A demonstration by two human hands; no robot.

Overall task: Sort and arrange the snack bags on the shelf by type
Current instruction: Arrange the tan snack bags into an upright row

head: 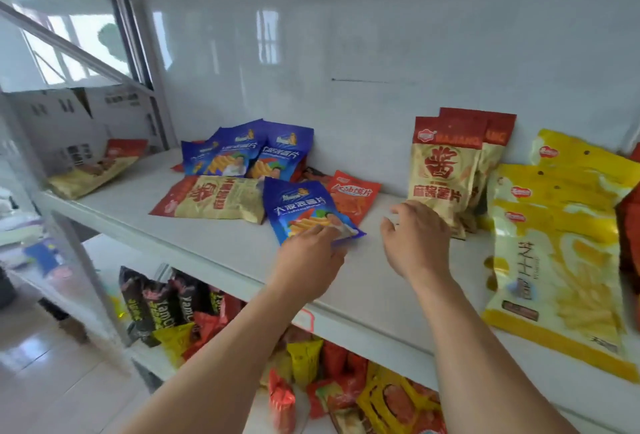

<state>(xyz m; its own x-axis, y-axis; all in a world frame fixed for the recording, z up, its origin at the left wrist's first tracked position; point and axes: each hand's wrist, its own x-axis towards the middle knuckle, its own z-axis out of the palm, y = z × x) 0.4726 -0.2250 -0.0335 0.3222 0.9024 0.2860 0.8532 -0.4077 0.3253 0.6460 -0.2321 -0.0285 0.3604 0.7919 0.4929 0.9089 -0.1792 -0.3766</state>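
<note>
— Firstly, item held?
— Left hand (306, 260), grip closed on the lower edge of 1 blue snack bag (304, 206), thumb on top; the bag lies tilted on the white shelf (214, 246), overlapping a red bag (353, 196) behind it.
— Right hand (417, 236)?
— Holding nothing, fingers loosely spread, hovering just in front of 2 upright beige-and-red bags (446, 163).
— Neighbouring stock?
— 1 beige bag (214, 201) flat, just left of the held bag. 3 blue bags (249, 153) leaning together behind it, near the back wall. Yellow bags (561, 243) stacked at far right. 1 beige bag (93, 174) alone at far left.
— Below?
— Lower shelf (152, 361): mixed black, yellow and red packets, unsorted.
</note>
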